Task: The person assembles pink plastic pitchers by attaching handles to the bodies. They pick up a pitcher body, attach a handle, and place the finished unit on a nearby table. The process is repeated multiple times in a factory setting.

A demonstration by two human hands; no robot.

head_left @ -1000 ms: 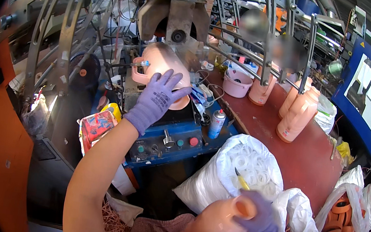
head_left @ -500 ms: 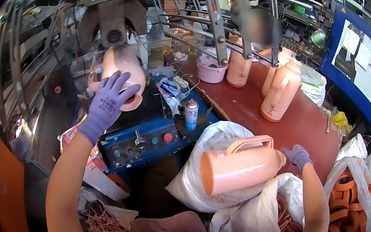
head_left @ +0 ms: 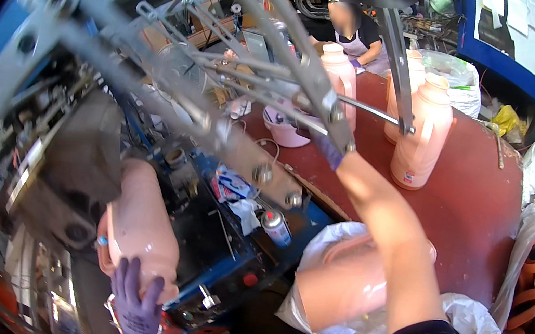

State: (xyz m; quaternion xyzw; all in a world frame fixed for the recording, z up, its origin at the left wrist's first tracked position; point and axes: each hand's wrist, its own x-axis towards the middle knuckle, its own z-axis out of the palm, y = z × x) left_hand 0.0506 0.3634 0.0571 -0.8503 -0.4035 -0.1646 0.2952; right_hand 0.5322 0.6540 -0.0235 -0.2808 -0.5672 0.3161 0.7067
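A pale pink thermos flask (head_left: pixel 144 228) lies tilted in the machine at left, its far end by a dark metal block (head_left: pixel 78 159) and its handle on the left side. My left hand (head_left: pixel 138 300), in a purple glove, grips the flask's near end around the shoulder and neck. My right arm stretches over the red table, and the gloved right hand (head_left: pixel 331 150) is beside the pink basin (head_left: pixel 285 128). Metal linkage bars cover most of that hand, so its fingers are hidden. A second pink flask (head_left: pixel 342 292) lies on a white sack, partly behind my right forearm.
Several pink flasks (head_left: pixel 422 135) stand on the red table (head_left: pixel 467 217). Metal linkage bars (head_left: pixel 284 52) cross overhead. A spray can (head_left: pixel 276 228) stands by the blue control panel. Sacks of brown-orange parts (head_left: pixel 524 323) sit at right. A co-worker (head_left: pixel 359 39) is across the table.
My right hand has left the lying flask and reached forward to the basin. The view has shifted, and the linkage bars look closer. My left hand stays at the flask in the machine.
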